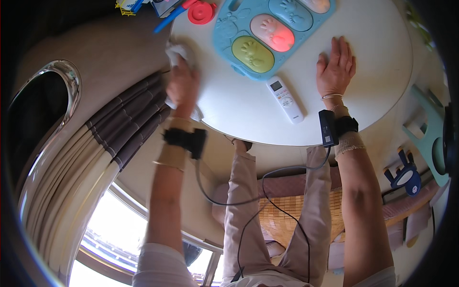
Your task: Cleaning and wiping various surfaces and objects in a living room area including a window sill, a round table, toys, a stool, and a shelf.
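At the left edge of the round white table (229, 111), my left hand (182, 84) is closed over a white cloth (181, 52). The hand is blurred, and its fingers hide part of the cloth. My right hand (336, 68) rests flat on the tabletop, thumb apart and nothing in it. Between the two hands lies a white remote control (285, 100) with a small dark display. Just beyond it sits a light-blue plastic toy pad (224, 39) with green, pink and blue oval buttons bearing raised hand and foot shapes.
A red plastic lid (201, 13) and a blue-and-red stick-like object (174, 18) are at the table's far left. A grey-and-beige curtain (118, 118) hangs left. Cables (229, 203) run from my wrist devices across my lap. A green plastic object (426, 125) and a dark-blue toy (407, 174) are right.
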`<state>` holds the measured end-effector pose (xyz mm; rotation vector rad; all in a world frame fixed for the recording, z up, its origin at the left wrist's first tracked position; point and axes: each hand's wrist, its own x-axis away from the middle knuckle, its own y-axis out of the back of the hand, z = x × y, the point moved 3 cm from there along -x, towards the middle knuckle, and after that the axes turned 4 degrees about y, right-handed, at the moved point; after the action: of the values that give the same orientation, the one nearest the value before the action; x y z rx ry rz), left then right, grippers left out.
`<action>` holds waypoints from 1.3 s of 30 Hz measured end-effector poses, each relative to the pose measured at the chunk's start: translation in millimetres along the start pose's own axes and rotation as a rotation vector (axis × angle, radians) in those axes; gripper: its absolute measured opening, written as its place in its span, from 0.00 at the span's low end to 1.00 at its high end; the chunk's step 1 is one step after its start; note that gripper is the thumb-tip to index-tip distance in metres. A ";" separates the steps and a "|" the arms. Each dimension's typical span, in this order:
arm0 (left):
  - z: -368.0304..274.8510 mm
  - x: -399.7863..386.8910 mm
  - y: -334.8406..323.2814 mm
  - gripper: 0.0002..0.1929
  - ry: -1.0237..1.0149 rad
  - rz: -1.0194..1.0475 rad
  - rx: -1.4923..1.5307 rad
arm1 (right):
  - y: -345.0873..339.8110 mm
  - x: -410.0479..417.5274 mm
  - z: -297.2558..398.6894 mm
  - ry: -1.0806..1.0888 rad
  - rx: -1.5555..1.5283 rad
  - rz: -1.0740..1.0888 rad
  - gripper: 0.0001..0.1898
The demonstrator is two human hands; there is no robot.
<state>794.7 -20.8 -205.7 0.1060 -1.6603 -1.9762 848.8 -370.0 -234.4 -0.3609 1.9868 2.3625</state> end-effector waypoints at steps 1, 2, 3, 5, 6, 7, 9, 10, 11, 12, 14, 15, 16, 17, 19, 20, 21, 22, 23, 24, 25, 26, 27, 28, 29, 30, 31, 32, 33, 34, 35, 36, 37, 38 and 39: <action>-7.7 20.3 -13.1 0.34 -0.090 -0.111 0.115 | -0.3 0.2 0.9 0.001 -0.008 -0.009 0.26; -24.0 47.1 -22.7 0.36 -0.218 -0.123 0.153 | -0.3 0.7 -0.2 0.006 -0.010 -0.017 0.26; -51.5 77.1 -20.0 0.39 -0.267 0.041 0.126 | -0.5 1.1 -4.3 0.011 -0.001 -0.016 0.26; -82.1 134.7 -14.0 0.42 -0.432 0.044 0.306 | -0.4 1.7 -4.0 -0.005 -0.002 0.000 0.26; -87.3 150.7 -10.3 0.42 -0.526 0.050 0.361 | 0.9 0.5 0.0 -0.007 -0.009 -0.003 0.26; -92.4 163.1 -8.1 0.42 -0.556 0.189 0.392 | -0.3 0.9 -1.0 -0.006 -0.006 -0.001 0.26; -87.4 164.8 -7.4 0.41 -0.608 0.264 0.308 | -0.8 1.3 -3.5 -0.002 0.003 0.001 0.26; -78.8 156.4 -5.1 0.41 -0.662 0.192 0.283 | -0.3 2.0 -4.3 -0.003 0.004 0.001 0.26; -67.6 142.3 -5.1 0.40 -0.715 0.119 0.258 | 0.2 2.6 -5.8 -0.003 0.006 0.001 0.26; -44.7 123.4 -18.0 0.41 -0.690 -0.091 0.195 | -1.4 2.6 0.9 -0.006 -0.005 -0.001 0.26; -6.2 68.4 -28.1 0.38 -0.503 -0.118 -0.081 | 0.2 -0.5 4.3 -0.003 -0.025 -0.009 0.26; 3.7 36.7 -15.7 0.36 -0.393 -0.030 0.087 | 1.3 -1.1 -0.2 0.002 -0.016 -0.003 0.26; 12.2 5.2 -7.0 0.34 -0.215 0.040 -0.026 | 1.9 -1.6 -0.8 0.004 -0.009 -0.006 0.26; 28.0 -20.3 2.0 0.33 -0.187 -0.077 0.069 | 1.6 -2.2 5.6 -0.004 -0.019 -0.014 0.26; 13.6 -19.0 1.2 0.33 -0.060 -0.097 0.050 | 0.7 0.5 1.5 -0.005 -0.011 0.006 0.27; 2.7 -2.5 -3.6 0.34 -0.083 -0.101 0.050 | 0.2 0.5 0.5 -0.008 0.000 0.021 0.27; -10.4 24.6 -15.5 0.34 -0.111 -0.102 0.059 | 0.1 0.9 -2.3 -0.007 0.007 0.021 0.27; -23.4 55.3 -23.6 0.34 -0.241 -0.119 -0.018 | 0.1 1.7 -3.0 -0.002 0.005 0.019 0.27; -38.6 89.7 -27.7 0.34 -0.329 -0.145 -0.080 | -0.2 2.4 -3.2 0.001 0.002 0.017 0.27; -50.5 124.3 -31.5 0.36 -0.406 -0.191 -0.052 | -1.8 2.9 -0.8 -0.003 -0.001 0.019 0.27; -61.0 152.2 -27.6 0.38 -0.484 -0.073 0.158 | -1.7 1.2 -2.3 -0.007 -0.005 0.020 0.27; -66.5 173.5 -25.6 0.37 -0.511 0.031 0.280 | -0.9 0.9 -1.9 -0.011 -0.011 0.026 0.26; -68.7 186.8 -24.2 0.37 -0.527 0.095 0.312 | -0.9 0.6 -0.6 -0.009 -0.009 0.033 0.26; -67.3 189.6 -25.0 0.37 -0.537 0.068 0.290 | -0.6 0.0 0.9 -0.005 -0.023 0.017 0.26; -63.8 190.7 -25.8 0.37 -0.547 0.042 0.268 | -0.2 0.1 2.3 0.000 -0.038 0.001 0.26; -58.5 182.4 -22.7 0.35 -0.553 -0.008 0.194 | -0.9 0.2 2.1 0.007 -0.035 0.004 0.26; -51.7 169.7 -22.9 0.33 -0.560 -0.056 0.130 | -1.3 1.7 -1.6 0.007 -0.019 0.008 0.27; -31.3 151.7 -29.4 0.31 -0.448 -0.028 0.104 | -1.1 1.2 0.4 -0.002 -0.016 0.006 0.27; -5.9 131.0 -34.9 0.29 -0.337 -0.004 0.065 | -2.7 1.4 5.2 -0.006 -0.027 0.003 0.27; 6.2 108.4 -29.8 0.29 -0.205 0.029 0.101 | -2.5 0.9 2.7 0.004 -0.018 -0.002 0.27; 17.4 88.3 -23.5 0.28 -0.075 0.065 0.137 | -1.2 0.5 -0.7 0.014 -0.009 -0.006 0.27; 44.0 70.7 -23.8 0.29 0.026 0.023 0.174 | -0.5 -1.3 4.2 0.007 -0.021 -0.012 0.27; 48.9 61.3 -22.1 0.30 0.124 -0.011 0.232 | -0.6 -1.7 2.4 0.001 -0.012 -0.009 0.28; 47.7 65.8 -24.2 0.29 0.234 0.099 0.221 | -0.2 -2.7 -0.3 -0.006 0.001 -0.008 0.28; 40.8 76.9 -26.6 0.29 0.225 0.101 0.228 | -1.7 -1.2 -0.9 -0.010 0.012 -0.011 0.28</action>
<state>704.0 -17.3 -199.2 0.3113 -1.7009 -1.6309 850.5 -370.4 -235.9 -0.3574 1.9881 2.3401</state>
